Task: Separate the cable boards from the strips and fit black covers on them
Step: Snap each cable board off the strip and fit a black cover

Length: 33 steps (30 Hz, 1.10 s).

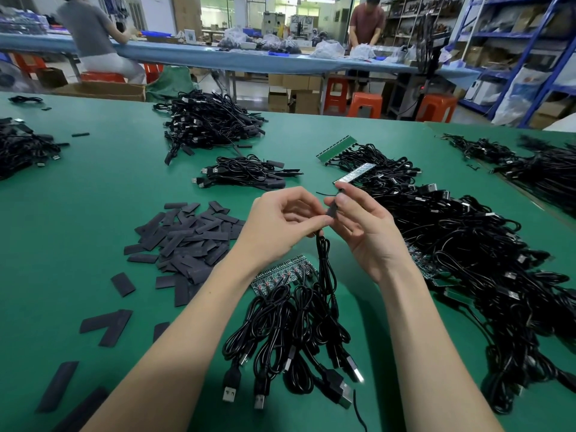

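Both hands meet above the desk (93, 188): right hand (364, 229) pinches a black cover (333, 210) between thumb and forefinger, left hand (280, 226) pinches its lower end, cable (324, 260) hanging beneath.

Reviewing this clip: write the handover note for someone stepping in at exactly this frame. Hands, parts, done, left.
Left hand: pinches the cable just below the cover.
Right hand: pinches the black cover, which sits on the end of a cable hanging to the table.
Loose covers: heap to the left.
Board strip, cables attached: under the hands.
Done: covered cables piled beyond the hands; how far this cover is seated cannot be told.
Left: the strip below, plus the uncut strips and cables on the right.
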Available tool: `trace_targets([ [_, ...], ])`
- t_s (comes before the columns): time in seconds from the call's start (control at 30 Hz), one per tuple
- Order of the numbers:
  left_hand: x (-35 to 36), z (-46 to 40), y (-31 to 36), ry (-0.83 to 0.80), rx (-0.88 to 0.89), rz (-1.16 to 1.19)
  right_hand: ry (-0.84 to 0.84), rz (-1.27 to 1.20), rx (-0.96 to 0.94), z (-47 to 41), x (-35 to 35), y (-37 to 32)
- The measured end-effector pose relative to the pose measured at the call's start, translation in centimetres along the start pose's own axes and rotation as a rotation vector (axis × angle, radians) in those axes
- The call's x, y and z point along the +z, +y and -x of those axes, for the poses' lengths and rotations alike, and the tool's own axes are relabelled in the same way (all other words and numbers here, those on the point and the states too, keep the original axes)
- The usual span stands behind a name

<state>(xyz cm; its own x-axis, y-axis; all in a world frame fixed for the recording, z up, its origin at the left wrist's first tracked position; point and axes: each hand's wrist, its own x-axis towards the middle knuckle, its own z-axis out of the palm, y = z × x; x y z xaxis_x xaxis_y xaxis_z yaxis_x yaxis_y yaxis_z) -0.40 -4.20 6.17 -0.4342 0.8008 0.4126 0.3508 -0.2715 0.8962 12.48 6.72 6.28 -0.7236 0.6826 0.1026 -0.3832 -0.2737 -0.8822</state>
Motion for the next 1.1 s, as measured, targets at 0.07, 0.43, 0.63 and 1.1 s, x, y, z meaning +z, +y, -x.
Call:
trace_targets([
  [0.07,0.01,0.02,0.02,-0.008,0.004,-0.004,-0.012,0.017,0.000,0.09,-0.12,-0.19],
  [0.43,-0.08,0.07,0.12,-0.011,0.015,-0.020,0.031,-0.003,-0.022,0.22,-0.03,-0.40],
  [0.63,-0.04,0.06,0.24,-0.011,0.015,-0.034,0.046,-0.023,-0.021,0.17,-0.11,-0.31],
  [1.1,-0.15,0.02,0.20,-0.003,0.036,-0.046,0.051,-0.022,-0.052,0.15,0.26,-0.06],
])
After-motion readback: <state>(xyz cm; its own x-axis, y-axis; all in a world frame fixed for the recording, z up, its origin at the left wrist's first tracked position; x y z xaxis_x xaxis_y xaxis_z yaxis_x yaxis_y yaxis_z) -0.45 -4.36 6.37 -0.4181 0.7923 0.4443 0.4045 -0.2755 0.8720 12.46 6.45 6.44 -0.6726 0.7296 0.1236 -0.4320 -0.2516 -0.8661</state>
